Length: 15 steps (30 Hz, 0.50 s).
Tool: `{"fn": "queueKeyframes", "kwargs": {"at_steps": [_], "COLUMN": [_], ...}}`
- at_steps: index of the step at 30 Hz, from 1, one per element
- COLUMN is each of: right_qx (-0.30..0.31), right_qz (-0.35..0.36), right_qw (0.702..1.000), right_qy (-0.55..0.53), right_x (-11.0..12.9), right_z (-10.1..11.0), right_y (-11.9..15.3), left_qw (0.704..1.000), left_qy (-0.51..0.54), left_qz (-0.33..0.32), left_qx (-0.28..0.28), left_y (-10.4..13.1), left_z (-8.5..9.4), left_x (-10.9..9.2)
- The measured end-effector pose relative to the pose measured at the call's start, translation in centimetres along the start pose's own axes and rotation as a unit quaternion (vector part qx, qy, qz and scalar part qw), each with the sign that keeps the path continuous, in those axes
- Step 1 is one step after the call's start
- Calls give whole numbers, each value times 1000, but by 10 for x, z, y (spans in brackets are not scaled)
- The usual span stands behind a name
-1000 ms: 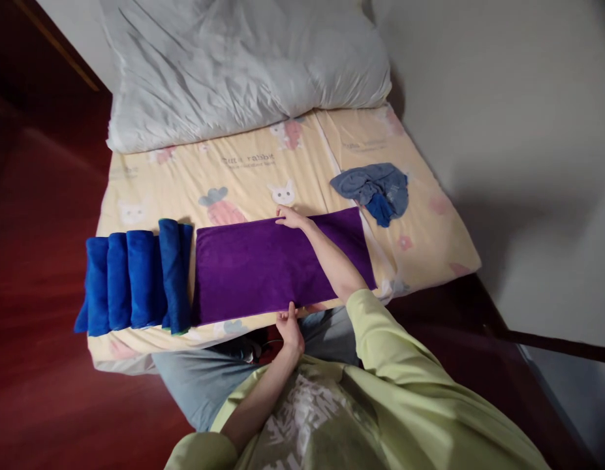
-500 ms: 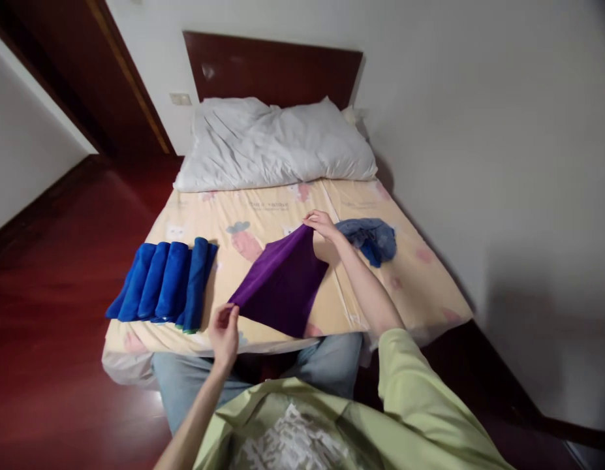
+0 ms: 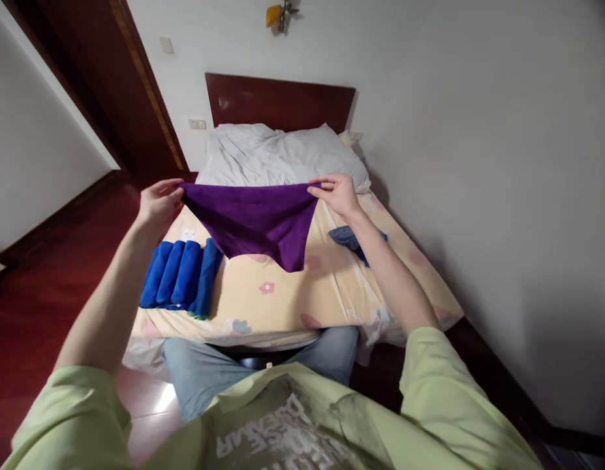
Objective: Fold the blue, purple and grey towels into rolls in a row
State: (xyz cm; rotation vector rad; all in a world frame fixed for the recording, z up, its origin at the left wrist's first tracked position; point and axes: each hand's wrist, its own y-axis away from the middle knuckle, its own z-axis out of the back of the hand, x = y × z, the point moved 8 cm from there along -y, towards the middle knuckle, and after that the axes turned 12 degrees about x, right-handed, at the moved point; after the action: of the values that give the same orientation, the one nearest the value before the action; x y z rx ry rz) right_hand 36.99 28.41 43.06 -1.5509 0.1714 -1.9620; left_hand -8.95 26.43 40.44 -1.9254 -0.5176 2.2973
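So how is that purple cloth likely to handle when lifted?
Probably floppy: the purple cloth droops unevenly below the left hand and right hand. Likely light: each just pinches a corner. Its matte surface suggests it may not slip.

Pretty dim overall, with soft grey shadows on the right wall [image 3: 478, 163] and the purple cloth [image 3: 263, 219] going really dark in its folds. There's bright glare on the near left floor [image 3: 47, 307], plus a faint shine on the far headboard [image 3: 282, 101]. Wide-angle stretch tilts the door [image 3: 96, 78], and the shirt [image 3: 282, 431] print looks kinda smeary.

purple cloth [image 3: 256, 215], blue rolls [image 3: 185, 274], pink-flowered yellow sheet [image 3: 282, 310]
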Motion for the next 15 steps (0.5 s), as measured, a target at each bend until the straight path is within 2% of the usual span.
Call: {"fn": "queueKeyframes", "kwargs": {"at_steps": [4, 8, 10, 15], "right_qx": [-46, -104, -132, -201], "right_qz": [18, 8, -1, -33], "right_qw": [997, 993, 990, 979], "right_qy": [55, 61, 42, -14], "right_x": [32, 51, 51, 28], "right_z": [1, 12, 23, 61], "right_y": [-3, 6, 14, 29], "left_qw": [998, 997, 997, 997], "left_qy": [-54, -36, -15, 38], "left_qz": [-30, -65, -64, -35], "left_qx": [-1, -31, -26, 58], "left_y": [-14, -7, -4, -10], "left_z": [6, 3, -5, -43], "left_x": [-42, -78, -88, -90]}}
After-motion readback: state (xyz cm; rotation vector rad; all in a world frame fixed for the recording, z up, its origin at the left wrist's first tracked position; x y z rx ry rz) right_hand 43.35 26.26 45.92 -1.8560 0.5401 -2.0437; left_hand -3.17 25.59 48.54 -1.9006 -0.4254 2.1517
